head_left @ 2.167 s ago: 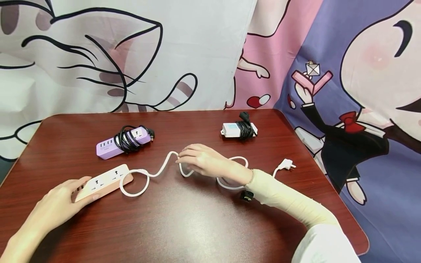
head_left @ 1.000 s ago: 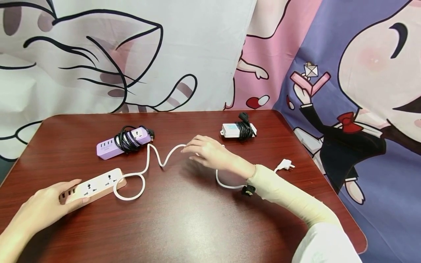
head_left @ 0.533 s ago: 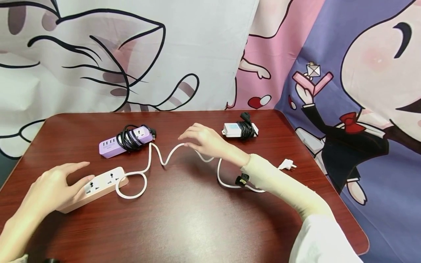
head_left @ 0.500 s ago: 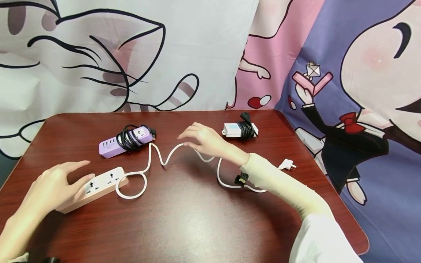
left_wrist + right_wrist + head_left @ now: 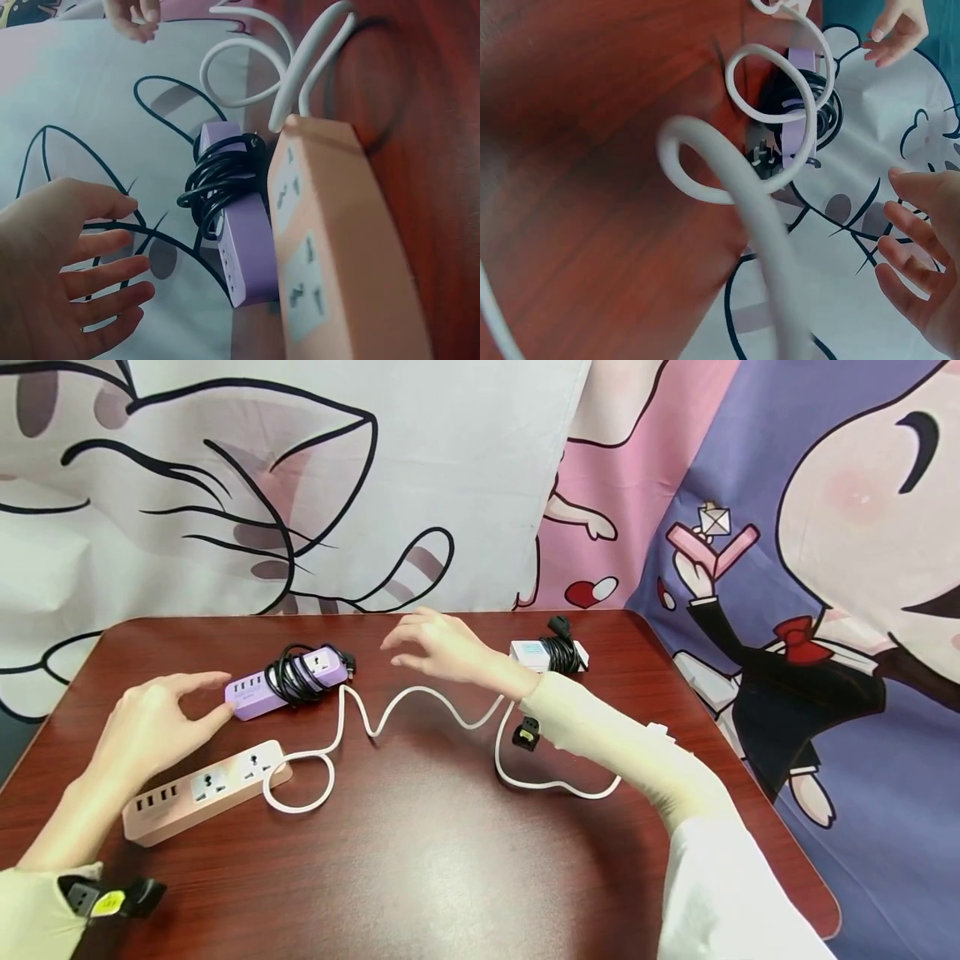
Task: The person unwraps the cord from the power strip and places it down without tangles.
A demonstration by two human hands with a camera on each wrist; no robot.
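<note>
My left hand (image 5: 161,722) is raised with thumb and fingers apart, holding nothing. Its fingertips are at the left end of a purple power strip (image 5: 251,695), which has a black cord (image 5: 298,678) wound round it. Below the hand lies a pale peach power strip (image 5: 191,803) with sockets and USB ports. Its white cord (image 5: 420,689) runs loosely in a loop and waves across the table. My right hand (image 5: 438,643) hovers beyond that cord, its fingers (image 5: 911,262) loosely bent around nothing. The white plug (image 5: 660,732) is partly hidden behind the right sleeve.
A white power strip (image 5: 529,656) wrapped in black cord stands at the back right, partly behind the right forearm. Cartoon-printed cloth (image 5: 480,485) hangs behind the dark red wooden table (image 5: 420,877). Each wrist carries a small black camera (image 5: 527,733).
My left hand has let go of the peach strip and moved up to the purple one. The white cord has been spread out, and my right hand has lifted away from it toward the back.
</note>
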